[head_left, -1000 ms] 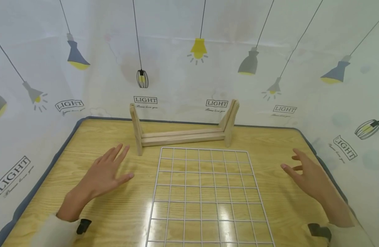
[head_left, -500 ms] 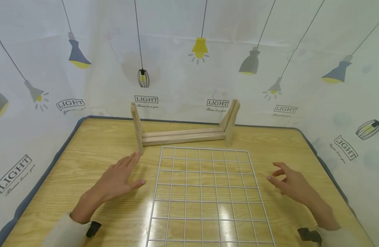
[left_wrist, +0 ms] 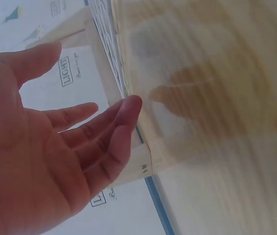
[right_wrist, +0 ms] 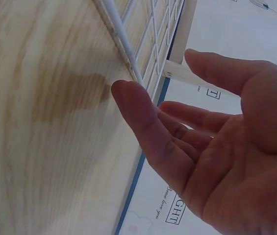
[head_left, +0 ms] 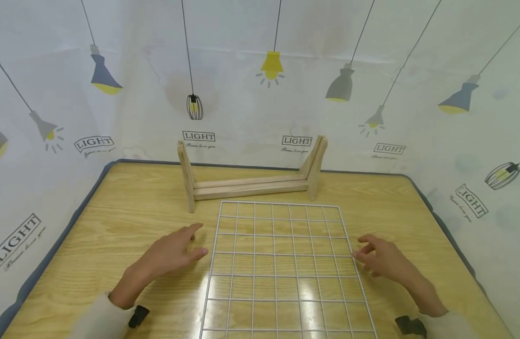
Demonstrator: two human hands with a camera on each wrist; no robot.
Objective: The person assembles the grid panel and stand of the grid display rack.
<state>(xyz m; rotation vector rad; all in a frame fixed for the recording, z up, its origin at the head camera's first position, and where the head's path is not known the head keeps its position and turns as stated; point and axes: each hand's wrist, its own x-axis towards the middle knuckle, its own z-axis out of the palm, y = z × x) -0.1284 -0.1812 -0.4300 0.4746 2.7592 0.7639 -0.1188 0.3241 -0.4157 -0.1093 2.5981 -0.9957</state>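
Observation:
A white wire grid panel (head_left: 274, 253) lies flat on the wooden table, in the middle of the head view. Just off its left edge hovers my left hand (head_left: 168, 252), thumb and fingers apart and loosely bent, holding nothing. On the other side my right hand (head_left: 383, 259) is at the panel's right edge, its thumb tip overlapping the wire in the head view. Both palms face inward; the right wrist view shows the right fingers (right_wrist: 148, 129) relaxed beside the grid, with nothing in them. Behind the panel stands a wooden frame (head_left: 251, 187) with two upright ends joined by bars.
The wood-grain table (head_left: 128, 197) has a dark blue edging at its back and sides. Around it hang white sheets (head_left: 234, 94) printed with lamps and the word LIGHT. The wooden frame's left foot comes close to the panel's far left corner.
Both hands have moved inward and slightly toward the person, from wide apart to beside the panel's two edges. The left fingers have bent a little. The panel and the wooden frame have stayed put.

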